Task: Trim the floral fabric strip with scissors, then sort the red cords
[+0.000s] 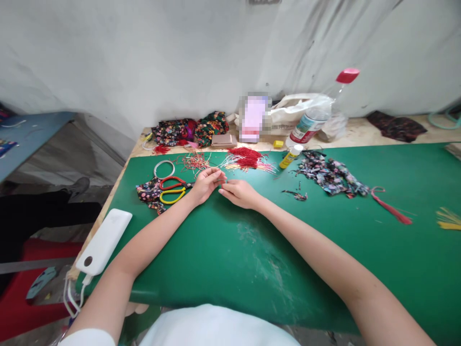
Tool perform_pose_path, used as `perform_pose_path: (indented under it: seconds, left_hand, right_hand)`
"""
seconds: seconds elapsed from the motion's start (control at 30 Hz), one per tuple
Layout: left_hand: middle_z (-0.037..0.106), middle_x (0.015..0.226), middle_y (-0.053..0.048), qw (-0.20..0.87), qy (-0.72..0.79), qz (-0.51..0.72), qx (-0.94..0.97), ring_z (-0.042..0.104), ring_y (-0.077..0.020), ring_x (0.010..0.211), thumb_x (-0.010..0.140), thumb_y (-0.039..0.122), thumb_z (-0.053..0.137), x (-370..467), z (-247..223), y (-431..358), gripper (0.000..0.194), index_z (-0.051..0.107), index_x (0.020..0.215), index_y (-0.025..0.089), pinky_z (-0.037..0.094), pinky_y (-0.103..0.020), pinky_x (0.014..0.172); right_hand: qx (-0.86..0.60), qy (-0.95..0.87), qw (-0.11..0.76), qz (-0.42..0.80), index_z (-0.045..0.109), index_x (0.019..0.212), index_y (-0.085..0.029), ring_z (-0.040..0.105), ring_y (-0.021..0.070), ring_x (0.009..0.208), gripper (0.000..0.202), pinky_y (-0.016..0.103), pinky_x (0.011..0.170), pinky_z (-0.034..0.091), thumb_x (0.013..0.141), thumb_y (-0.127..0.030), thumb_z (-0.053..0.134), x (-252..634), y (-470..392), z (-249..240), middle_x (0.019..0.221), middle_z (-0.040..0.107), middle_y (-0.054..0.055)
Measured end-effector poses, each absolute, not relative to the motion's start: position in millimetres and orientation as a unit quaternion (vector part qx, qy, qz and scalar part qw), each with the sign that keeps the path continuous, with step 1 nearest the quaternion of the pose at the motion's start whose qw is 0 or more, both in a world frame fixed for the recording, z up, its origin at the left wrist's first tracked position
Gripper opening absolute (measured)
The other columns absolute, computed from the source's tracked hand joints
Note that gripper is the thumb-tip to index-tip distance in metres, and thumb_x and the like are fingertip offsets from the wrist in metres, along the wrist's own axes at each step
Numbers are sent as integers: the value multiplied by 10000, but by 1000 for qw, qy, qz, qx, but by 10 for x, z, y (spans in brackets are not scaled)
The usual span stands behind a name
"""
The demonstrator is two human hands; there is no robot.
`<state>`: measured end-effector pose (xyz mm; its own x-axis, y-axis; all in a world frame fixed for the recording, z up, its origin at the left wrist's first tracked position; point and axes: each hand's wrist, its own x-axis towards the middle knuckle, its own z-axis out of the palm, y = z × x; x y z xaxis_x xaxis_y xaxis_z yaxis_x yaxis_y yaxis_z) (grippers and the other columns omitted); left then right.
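Over the green mat, my left hand (209, 185) and my right hand (239, 193) meet with fingertips almost touching. Both are pinched closed. Whatever small thing lies between the fingertips is too small to name. Beside my left hand are scissors (173, 190) with one red and one yellow handle, lying on dark floral cloth (148, 190). Loose thin cords (196, 162) lie just beyond my left hand. Past my right hand is a bundle of red tassels (245, 157) with pale cord ends.
A glue stick (291, 156) stands near its yellow cap (278, 144) and a large plastic bottle (309, 126). Floral fabric strips (329, 174) and a pink tassel (392, 207) lie right. A white power bank (104, 241) sits at the left edge; a phone (254, 117) leans behind.
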<state>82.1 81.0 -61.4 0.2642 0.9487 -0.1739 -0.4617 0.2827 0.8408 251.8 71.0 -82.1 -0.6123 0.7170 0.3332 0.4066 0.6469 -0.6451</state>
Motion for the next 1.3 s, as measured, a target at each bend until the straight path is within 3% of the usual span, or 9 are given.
perform_pose_path:
  seconds: [0.17,0.3,0.47,0.57,0.73,1.03,1.3]
  left_hand:
    - [636,695,63,720,353,506,317,618,-53,583,782,268,832,808,-586,809,340,511,851,183,519,-208,650]
    - [595,649,79,719,349,511,315,421,-1,430,844,172,735,818,-557,799,248,487,830,180,335,-149,476]
    - [573,597,70,722,358,494,327,278,14,374,867,89,640,843,-540,789,182,493,793,164,203,-144,433]
    - [570,587,67,721,367,485,331,269,13,368,853,88,658,857,-541,791,190,499,781,161,177,-149,431]
    - [575,584,58,718,375,482,334,308,2,377,854,67,634,872,-543,791,186,498,767,160,202,-155,444]
    - [561,570,64,711,383,484,337,362,-12,405,841,80,660,886,-525,791,208,487,762,167,246,-162,472]
    - [560,565,63,708,384,482,344,371,-13,407,845,77,631,886,-525,791,189,489,757,165,254,-161,471]
  right_hand:
    - [-295,-919,235,117,546,638,-213,443,181,605,450,320,645,308,1046,-373,441,2485,645,-829,576,528,37]
    - [-278,-934,220,42,618,709,-200,495,180,612,455,306,644,333,1069,-387,410,2521,634,-825,601,592,41]
    - [-365,-892,259,-55,683,840,-182,543,218,686,389,335,663,352,1057,-350,407,2688,767,-787,698,669,81]
    - [-492,-821,269,-111,709,942,-163,557,270,812,358,376,753,396,1050,-285,390,2836,923,-778,850,720,134]
    - [-613,-744,233,-126,738,1048,-147,543,339,963,307,427,807,400,1012,-335,498,2981,1111,-815,1051,707,185]
    - [-605,-755,216,-131,751,932,-175,539,325,988,317,426,836,356,1034,-305,480,2951,1182,-836,1008,730,164]
    - [-614,-717,321,-76,761,903,-202,566,301,912,249,406,810,367,993,-282,543,3012,1200,-864,929,753,122]
